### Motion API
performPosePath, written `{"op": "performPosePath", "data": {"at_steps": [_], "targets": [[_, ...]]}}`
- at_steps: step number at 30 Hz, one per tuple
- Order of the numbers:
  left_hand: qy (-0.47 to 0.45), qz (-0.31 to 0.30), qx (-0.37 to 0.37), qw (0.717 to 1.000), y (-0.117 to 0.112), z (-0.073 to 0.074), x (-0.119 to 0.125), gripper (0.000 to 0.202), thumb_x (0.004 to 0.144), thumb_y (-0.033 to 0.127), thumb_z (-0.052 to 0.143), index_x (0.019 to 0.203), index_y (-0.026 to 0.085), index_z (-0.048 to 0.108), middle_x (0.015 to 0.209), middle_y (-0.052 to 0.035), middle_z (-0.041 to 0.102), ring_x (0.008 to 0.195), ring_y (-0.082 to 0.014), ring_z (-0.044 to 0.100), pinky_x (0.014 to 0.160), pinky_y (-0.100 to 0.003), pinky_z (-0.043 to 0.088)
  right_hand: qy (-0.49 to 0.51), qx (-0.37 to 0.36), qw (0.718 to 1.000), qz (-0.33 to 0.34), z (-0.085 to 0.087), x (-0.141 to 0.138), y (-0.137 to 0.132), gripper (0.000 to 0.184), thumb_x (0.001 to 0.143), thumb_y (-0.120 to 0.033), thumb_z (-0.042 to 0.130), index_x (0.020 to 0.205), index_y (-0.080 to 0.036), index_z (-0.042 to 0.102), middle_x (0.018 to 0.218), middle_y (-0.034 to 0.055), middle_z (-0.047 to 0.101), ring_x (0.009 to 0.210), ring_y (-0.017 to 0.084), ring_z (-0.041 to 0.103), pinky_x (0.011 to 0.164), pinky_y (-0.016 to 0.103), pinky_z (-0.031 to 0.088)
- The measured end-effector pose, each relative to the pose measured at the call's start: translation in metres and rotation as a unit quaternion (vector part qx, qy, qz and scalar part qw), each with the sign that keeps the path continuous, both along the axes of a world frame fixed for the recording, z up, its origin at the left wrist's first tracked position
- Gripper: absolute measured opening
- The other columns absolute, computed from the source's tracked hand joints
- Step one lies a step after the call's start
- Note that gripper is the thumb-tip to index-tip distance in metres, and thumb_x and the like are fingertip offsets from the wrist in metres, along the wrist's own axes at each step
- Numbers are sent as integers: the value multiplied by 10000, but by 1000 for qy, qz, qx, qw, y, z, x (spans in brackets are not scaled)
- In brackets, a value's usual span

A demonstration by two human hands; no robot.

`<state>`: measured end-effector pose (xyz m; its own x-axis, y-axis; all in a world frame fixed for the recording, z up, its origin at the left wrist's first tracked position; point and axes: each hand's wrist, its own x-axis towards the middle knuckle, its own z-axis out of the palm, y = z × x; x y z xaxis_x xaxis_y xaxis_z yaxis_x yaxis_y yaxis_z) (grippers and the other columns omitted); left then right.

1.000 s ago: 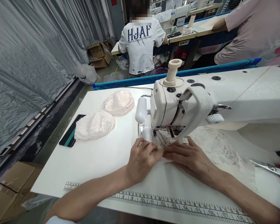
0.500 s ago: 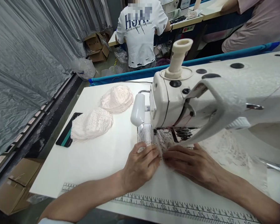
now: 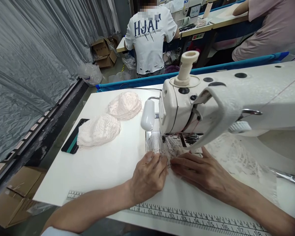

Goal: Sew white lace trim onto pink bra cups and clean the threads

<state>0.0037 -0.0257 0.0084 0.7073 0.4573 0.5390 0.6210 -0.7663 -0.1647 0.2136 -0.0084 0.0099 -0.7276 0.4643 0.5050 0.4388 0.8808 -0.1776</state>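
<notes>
Your left hand [image 3: 148,177] pinched lace [image 3: 172,146] at the sewing machine [image 3: 169,113], apparently steadying it, your right hand [image 3: 204,173] alongside, its grip unclear.

The left hand [image 3: 148,177] has drawn slightly back from the sewing machine [image 3: 170,108], leaving more lace [image 3: 153,143] showing ahead.

My bench [image 3: 123,160] has a white top; a black measuring scale [image 3: 173,216] runs along the edge nearest me. The sewing machine [image 3: 172,105] stands on the right-hand part. Left of it lie two pale lace cups — the far cup [image 3: 125,105] and the near cup [image 3: 99,131], which overlaps a flat black item [image 3: 72,144] with a green stripe. Lace fabric [image 3: 153,142] lies beneath the machine head; further lace [image 3: 241,157] spreads rightward, just beside a metal tool [image 3: 288,177].
</notes>
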Motion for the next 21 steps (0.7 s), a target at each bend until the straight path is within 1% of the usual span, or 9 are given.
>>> {"op": "performPosePath", "data": {"at_steps": [3,7,10,16,18,21], "targets": [[15,-19,-23,999,-1,-3,-1,158,860,35,505,835,95,649,1047,-86,671,999,-183,587,815,-330,477,0,-11,1000,-2,0,0,0,261,975,-111,357,983,-178,609,1021,40,693,910,182,604,783,372,351],[15,-20,-32,999,-2,-5,-2,149,849,21,506,839,85,641,975,-93,680,962,-182,598,829,-338,466,0,-8,1000,-1,0,0,-1,225,967,-123,395,948,-173,613,1039,43,692,896,184,602,780,376,345],[11,-10,-27,1000,-2,-3,-1,151,855,35,505,894,90,640,942,-87,686,917,-173,608,827,-336,468,2,-13,1000,-1,0,0,-1,209,963,-126,408,944,-164,612,1045,50,689,904,188,599,781,370,346],[5,-10,-31,999,-2,1,0,132,850,58,533,914,94,643,936,-70,687,889,-165,610,811,-330,467,-6,-10,1000,-1,3,-1,-2,252,976,-129,374,935,-160,621,1035,51,691,894,178,601,792,369,337],[11,-10,-30,999,-3,1,0,140,852,55,525,920,92,642,941,-75,684,904,-169,607,817,-330,466,-6,-9,1000,-1,3,0,-2,236,977,-155,386,950,-168,620,1019,45,694,904,179,602,803,373,333],[24,-13,-37,999,-3,1,0,148,857,56,508,918,94,638,949,-88,673,937,-178,599,821,-332,464,-4,-14,1000,-4,1,1,-1,207,976,-249,419,1017,-175,608,1026,54,694,938,195,604,832,385,328]]}}
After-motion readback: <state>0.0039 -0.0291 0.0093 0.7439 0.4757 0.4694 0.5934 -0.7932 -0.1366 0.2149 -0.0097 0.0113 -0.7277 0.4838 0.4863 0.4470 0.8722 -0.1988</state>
